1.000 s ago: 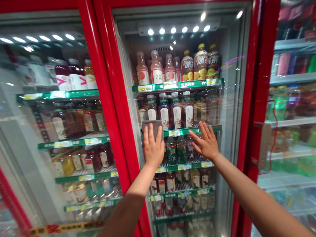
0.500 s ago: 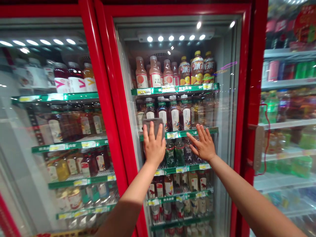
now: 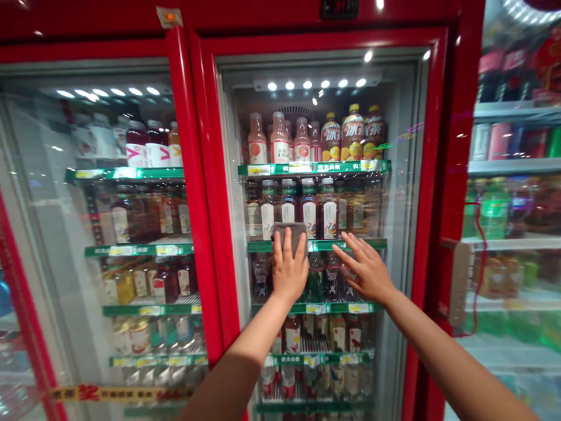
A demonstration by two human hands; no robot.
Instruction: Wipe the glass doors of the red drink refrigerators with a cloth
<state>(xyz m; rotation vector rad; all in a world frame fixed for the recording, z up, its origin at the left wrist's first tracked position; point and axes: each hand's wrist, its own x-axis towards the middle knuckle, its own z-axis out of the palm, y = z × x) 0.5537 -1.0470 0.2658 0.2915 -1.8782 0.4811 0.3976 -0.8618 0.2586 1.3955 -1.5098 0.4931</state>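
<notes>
Red-framed glass cooler doors stood ahead. The left hand spread fingers over a flat grey cloth at its palm's twelve o'clock; at three o'clock, the right hand splayed.

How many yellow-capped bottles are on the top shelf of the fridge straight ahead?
3 visible, at the right of the top shelf: left bottle, middle bottle, right bottle. Others may be hidden behind.
</notes>
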